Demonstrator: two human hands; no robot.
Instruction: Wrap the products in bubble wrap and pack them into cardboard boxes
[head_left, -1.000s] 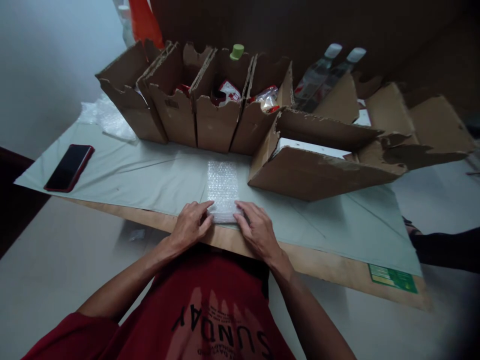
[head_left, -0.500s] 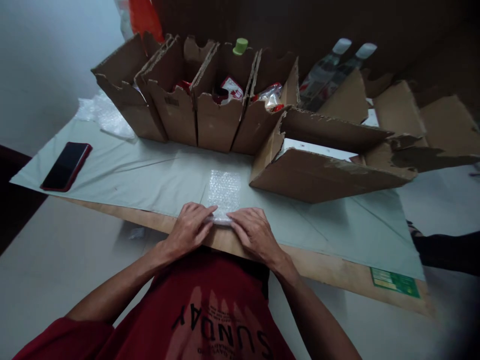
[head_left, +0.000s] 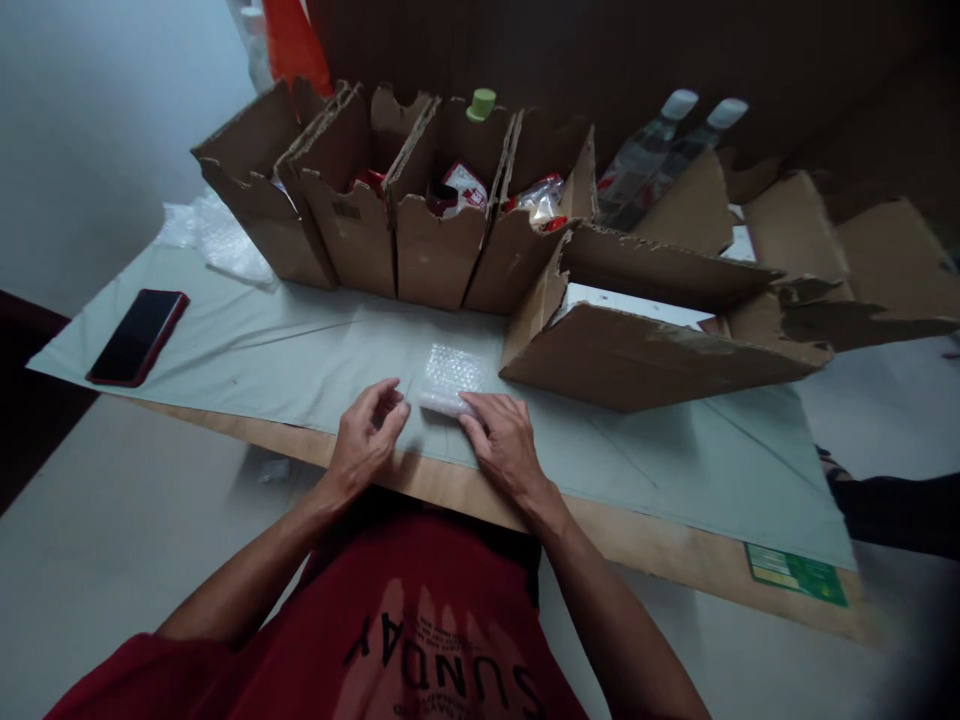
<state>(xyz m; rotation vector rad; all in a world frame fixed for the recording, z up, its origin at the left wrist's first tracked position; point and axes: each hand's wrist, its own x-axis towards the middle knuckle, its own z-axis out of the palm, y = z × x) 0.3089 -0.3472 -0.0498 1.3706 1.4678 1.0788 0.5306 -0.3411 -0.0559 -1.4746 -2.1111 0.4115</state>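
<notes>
A small sheet of bubble wrap (head_left: 452,370) lies on the pale green cloth, its near edge rolled or folded over. My right hand (head_left: 505,437) grips the right end of that folded edge between thumb and fingers. To the left of the bubble wrap, my left hand (head_left: 367,430) is raised a little with its fingers curved and apart, touching nothing. Whether anything lies inside the fold cannot be made out.
Several cardboard bins (head_left: 442,250) line the back, some with red and white packets. Another cardboard bin (head_left: 660,355) stands at the right. Two bottles (head_left: 645,145) are behind. A phone (head_left: 139,337) and more bubble wrap (head_left: 229,235) lie left. A person's leg (head_left: 900,510) shows at right.
The near edge of the bubble wrap has been folded away from me, so the flat part is shorter. My left hand has let go and moved left; my right hand has moved slightly forward.
</notes>
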